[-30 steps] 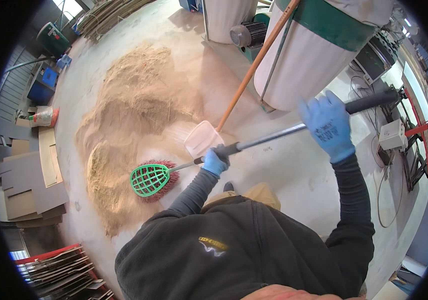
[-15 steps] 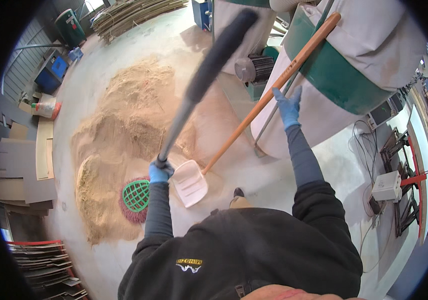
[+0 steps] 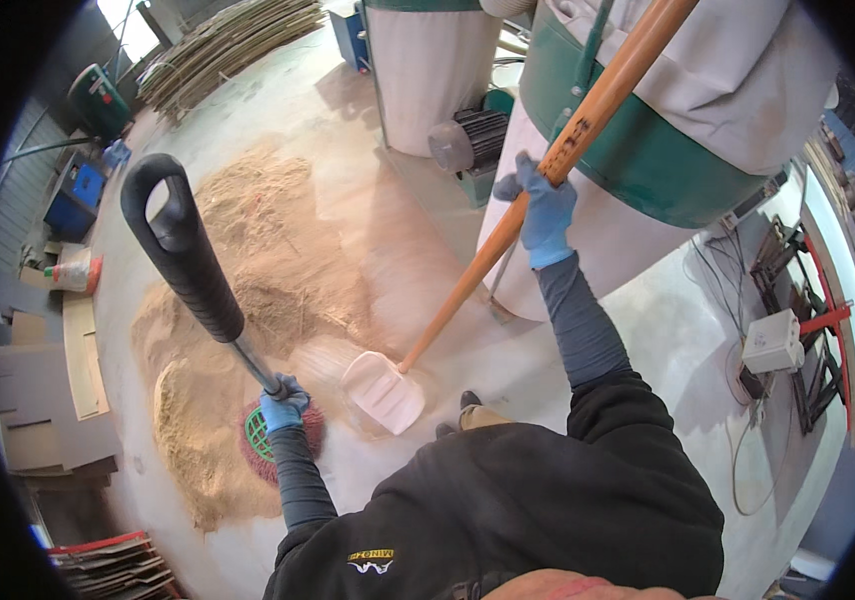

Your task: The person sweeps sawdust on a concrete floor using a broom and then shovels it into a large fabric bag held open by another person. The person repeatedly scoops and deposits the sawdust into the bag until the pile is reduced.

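My left hand (image 3: 286,401), in a blue glove, is closed around the metal shaft of a tool with a black D-shaped grip (image 3: 193,260). That grip rises toward the upper left; the tool's lower end is hidden. Just below the hand is a round, reddish-bristled brush head (image 3: 310,438) with a green lattice; whether the shaft joins it I cannot tell. My right hand (image 3: 548,222), also gloved, wraps around the orange wooden handle of a shovel (image 3: 385,391). The shovel's pale pink blade rests on the floor beside the sawdust pile (image 3: 268,290).
Large white collection bags with green bands (image 3: 668,150) stand at the right, a motor (image 3: 468,142) between them. Stacked boards (image 3: 223,55) lie at the far left and cut panels (image 3: 48,395) along the left. Cables and a white box (image 3: 773,342) are at the right.
My right hand has gone from open beside the wooden handle to closed around it. The black grip has swung left, and my left hand has moved lower and left.
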`<control>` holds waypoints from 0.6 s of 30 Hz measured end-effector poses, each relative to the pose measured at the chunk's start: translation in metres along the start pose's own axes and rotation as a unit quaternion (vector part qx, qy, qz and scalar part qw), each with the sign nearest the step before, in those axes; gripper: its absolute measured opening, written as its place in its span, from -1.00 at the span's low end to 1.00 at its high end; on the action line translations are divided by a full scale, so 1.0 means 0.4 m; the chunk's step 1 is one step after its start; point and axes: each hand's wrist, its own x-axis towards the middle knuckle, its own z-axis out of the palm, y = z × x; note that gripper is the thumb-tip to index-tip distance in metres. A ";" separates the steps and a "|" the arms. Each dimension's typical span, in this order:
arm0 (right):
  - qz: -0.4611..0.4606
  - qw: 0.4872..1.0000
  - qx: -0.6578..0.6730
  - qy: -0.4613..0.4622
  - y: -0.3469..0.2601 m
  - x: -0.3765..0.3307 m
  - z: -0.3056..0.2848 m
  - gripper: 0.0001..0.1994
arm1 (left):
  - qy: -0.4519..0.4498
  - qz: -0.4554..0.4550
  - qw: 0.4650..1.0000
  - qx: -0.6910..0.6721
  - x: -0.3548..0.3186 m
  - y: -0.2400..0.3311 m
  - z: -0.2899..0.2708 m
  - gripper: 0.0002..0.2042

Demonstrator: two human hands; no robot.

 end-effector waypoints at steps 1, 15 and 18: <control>-0.035 0.999 -0.022 -0.028 -0.064 -0.009 0.007 -0.70 | -0.009 -0.002 1.000 -0.005 0.003 0.002 0.002 -0.87; -0.151 0.964 -0.094 -0.198 -0.730 0.014 -0.238 -0.66 | 0.074 0.021 0.997 -0.028 -0.018 -0.023 0.077 -0.81; -0.169 0.951 -0.134 -0.222 -0.766 0.042 -0.349 -0.65 | 0.037 0.021 0.999 -0.019 -0.044 -0.051 0.101 -0.81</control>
